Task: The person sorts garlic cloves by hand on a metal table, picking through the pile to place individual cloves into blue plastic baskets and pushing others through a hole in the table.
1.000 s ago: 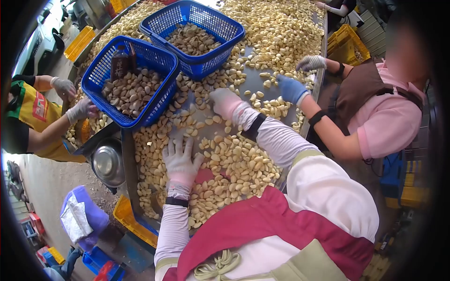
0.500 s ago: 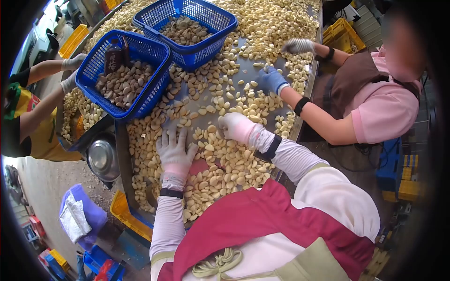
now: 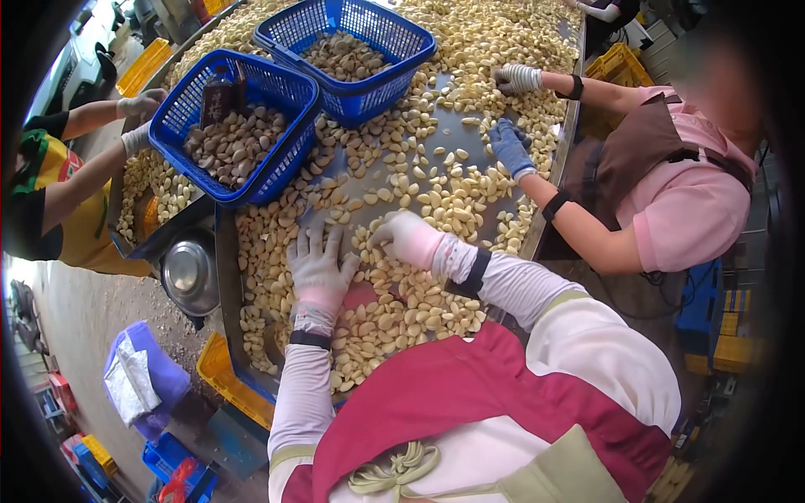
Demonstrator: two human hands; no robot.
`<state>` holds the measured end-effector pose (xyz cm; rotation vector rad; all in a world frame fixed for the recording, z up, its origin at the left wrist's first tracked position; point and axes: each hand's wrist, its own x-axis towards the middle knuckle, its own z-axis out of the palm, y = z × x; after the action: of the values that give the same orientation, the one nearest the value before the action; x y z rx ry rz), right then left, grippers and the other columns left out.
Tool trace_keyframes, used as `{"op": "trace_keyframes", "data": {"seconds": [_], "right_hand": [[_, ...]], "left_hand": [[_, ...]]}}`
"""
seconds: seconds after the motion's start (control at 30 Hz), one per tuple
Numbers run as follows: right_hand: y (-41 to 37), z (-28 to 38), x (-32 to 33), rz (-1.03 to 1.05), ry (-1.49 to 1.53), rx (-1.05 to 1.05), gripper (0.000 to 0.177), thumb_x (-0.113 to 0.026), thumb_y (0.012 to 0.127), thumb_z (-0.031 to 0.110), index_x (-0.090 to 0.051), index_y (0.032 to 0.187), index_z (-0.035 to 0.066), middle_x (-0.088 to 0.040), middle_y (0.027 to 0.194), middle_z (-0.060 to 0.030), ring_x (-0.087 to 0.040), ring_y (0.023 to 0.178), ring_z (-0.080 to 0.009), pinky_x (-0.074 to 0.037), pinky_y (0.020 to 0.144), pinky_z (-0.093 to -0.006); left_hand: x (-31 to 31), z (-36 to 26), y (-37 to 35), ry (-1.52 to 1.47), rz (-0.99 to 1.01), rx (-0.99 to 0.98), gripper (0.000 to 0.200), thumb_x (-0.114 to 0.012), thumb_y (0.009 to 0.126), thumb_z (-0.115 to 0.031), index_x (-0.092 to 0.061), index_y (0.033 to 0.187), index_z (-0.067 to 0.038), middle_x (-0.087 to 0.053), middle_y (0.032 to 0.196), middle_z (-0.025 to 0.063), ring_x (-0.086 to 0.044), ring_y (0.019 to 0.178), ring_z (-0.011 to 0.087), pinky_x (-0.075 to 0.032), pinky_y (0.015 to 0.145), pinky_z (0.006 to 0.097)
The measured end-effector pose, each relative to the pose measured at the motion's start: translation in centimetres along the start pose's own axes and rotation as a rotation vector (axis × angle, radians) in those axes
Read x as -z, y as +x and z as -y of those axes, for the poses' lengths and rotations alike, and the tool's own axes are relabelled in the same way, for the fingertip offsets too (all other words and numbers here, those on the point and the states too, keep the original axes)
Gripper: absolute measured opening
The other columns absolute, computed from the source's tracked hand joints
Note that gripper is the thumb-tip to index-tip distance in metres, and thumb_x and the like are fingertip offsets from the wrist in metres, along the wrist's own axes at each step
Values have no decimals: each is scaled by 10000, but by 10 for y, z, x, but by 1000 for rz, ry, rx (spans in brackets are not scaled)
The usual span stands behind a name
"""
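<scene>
Pale peeled garlic cloves [image 3: 432, 314] lie spread over a metal sorting table [image 3: 362, 159]. My left hand [image 3: 322, 272], in a whitish glove, rests on them with its fingers spread. To its right, my right hand [image 3: 411, 241] is closed, its gloved fingers curled down among the cloves; whatever they may hold is hidden. A pinkish-red patch [image 3: 360, 294] shows between the cloves below my hands. Beyond my left hand stands a blue basket [image 3: 289, 147] of brownish cloves with a dark, labelled packet inside. A second blue basket [image 3: 369, 92] with similar cloves stands behind it.
A co-worker in pink at the right has a blue-gloved hand [image 3: 511, 149] and a white-gloved hand [image 3: 518, 80] over the cloves. Another person's gloved hands [image 3: 141, 117] are at the left. A round metal bowl [image 3: 189, 272] and yellow crate [image 3: 231, 381] sit beside the table.
My right hand has moved left and closer to my left hand, which stays spread on the cloves. The co-worker's hands at the right have shifted, and the view has turned slightly.
</scene>
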<state>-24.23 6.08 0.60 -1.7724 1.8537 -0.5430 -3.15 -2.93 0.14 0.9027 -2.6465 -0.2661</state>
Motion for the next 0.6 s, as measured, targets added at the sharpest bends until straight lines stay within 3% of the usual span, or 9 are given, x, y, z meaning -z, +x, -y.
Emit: {"op": "trace_keyframes", "data": {"seconds": [0.03, 0.13, 0.23, 0.27, 0.37, 0.43, 0.5, 0.57, 0.6], "right_hand": [[7, -3, 2, 28, 89, -127, 214, -678, 706, 94, -785, 889, 118, -704, 867, -145, -677, 852, -362, -555, 813, -406], [28, 4, 38, -3, 25, 5, 225, -681, 710, 71, -784, 905, 116, -707, 810, -136, -682, 814, -339, -562, 791, -378], [74, 11, 106, -343, -15, 218, 154, -717, 747, 68, -771, 891, 78, -708, 865, -104, -691, 844, -271, -567, 798, -377], [89, 14, 135, -470, 73, 198, 242, -719, 783, 97, -743, 1023, 80, -703, 970, -119, -677, 955, -256, -555, 880, -377], [98, 52, 196, -644, -203, 31, 395, -713, 799, 103, -666, 1191, 79, -668, 1108, -158, -631, 1091, -262, -525, 968, -378], [97, 52, 199, -918, -702, 47, 525, -720, 786, 116, -607, 1297, 161, -589, 1275, -172, -589, 1174, -274, -512, 963, -402], [79, 30, 163, -376, -494, 71, 521, -716, 791, 130, -599, 1298, 157, -603, 1221, -169, -595, 1173, -298, -490, 1009, -410], [20, 32, 128, 131, -466, 46, 532, -734, 765, 142, -596, 1276, 87, -609, 1185, -163, -627, 1112, -339, -528, 946, -429], [-8, 13, 112, 240, -537, 62, 513, -736, 752, 131, -605, 1246, 84, -612, 1169, -162, -646, 1071, -337, -549, 897, -433]], "left_hand": [[1, 0, 0, 3, 8, 1, 576, -696, 800, -409, -602, 1297, -132, -508, 1394, 143, -452, 1284, 398, -316, 1078, 548], [-2, 2, -2, 5, 1, -4, 577, -697, 802, -411, -601, 1298, -131, -510, 1391, 142, -450, 1284, 398, -317, 1078, 548], [1, 1, -1, -10, 5, -7, 580, -698, 802, -414, -601, 1299, -131, -509, 1394, 144, -448, 1285, 399, -320, 1075, 548], [1, 0, -1, -8, 4, -9, 580, -698, 802, -414, -601, 1299, -131, -509, 1394, 144, -448, 1285, 399, -320, 1075, 548], [3, -1, -2, -13, 1, -21, 584, -701, 800, -414, -599, 1301, -130, -506, 1404, 141, -448, 1286, 401, -322, 1076, 550], [2, 0, -2, 10, 20, -6, 589, -703, 800, -411, -593, 1308, -134, -502, 1414, 137, -447, 1287, 403, -320, 1080, 549], [-1, 2, -2, -1, 14, -16, 587, -702, 803, -409, -591, 1311, -136, -504, 1413, 134, -449, 1286, 404, -320, 1082, 550], [-5, 5, -4, -1, 33, -16, 600, -691, 813, -418, -572, 1330, -138, -470, 1441, 152, -415, 1319, 413, -302, 1091, 561], [-6, 1, -6, -12, 43, -17, 600, -691, 813, -418, -572, 1330, -138, -470, 1441, 152, -415, 1319, 413, -302, 1091, 561]]}}
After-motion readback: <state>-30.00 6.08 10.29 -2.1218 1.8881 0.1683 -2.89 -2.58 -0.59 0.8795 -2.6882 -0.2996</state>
